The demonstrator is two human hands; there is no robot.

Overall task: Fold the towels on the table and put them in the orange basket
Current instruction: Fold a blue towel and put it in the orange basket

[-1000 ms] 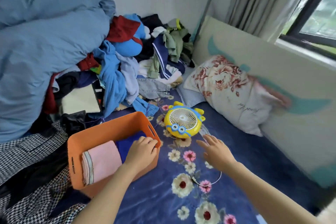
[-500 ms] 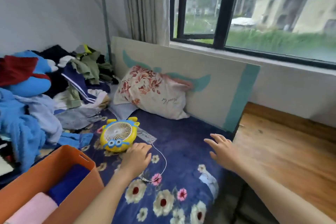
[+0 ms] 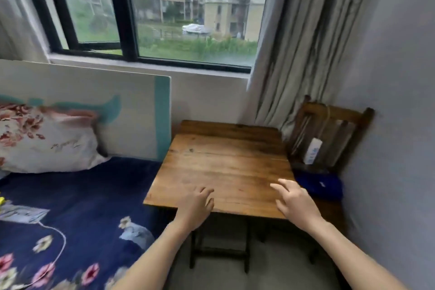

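— How far along are we with the towels?

— On my feed the square wooden table [image 3: 226, 162] shows bare planks from its far edge to its near edge. No towels lie on it. I judge the folding on the tabletop as finished, or very nearly.

— And the orange basket?

— It's outside my view, so I cannot tell what it holds. I can't confirm the putting-away half from here.

— Is there any other container in frame?

— Only a small white carton [image 3: 312, 150], which stands against the back slats of the brown wooden chair [image 3: 329, 122] just beyond the table's right edge. I can't see into it. On the chair seat in front of it lies a dark blue flat bundle [image 3: 320, 185]. The picture is blurred there, so it may be folded cloth or a pouch.

— What about the hands?

— The left hand [image 3: 196, 207] hangs over the table's near edge, toward the left corner. Its fingers are loosely curled and close together, and they grip nothing. The right hand [image 3: 295, 202] is over the near edge toward the right corner, with its fingers spread apart, also empty.

— So what's left?

— I'd check that blue bundle. If it's a towel, it needs folding and carrying over. Otherwise I only need a look into the basket.
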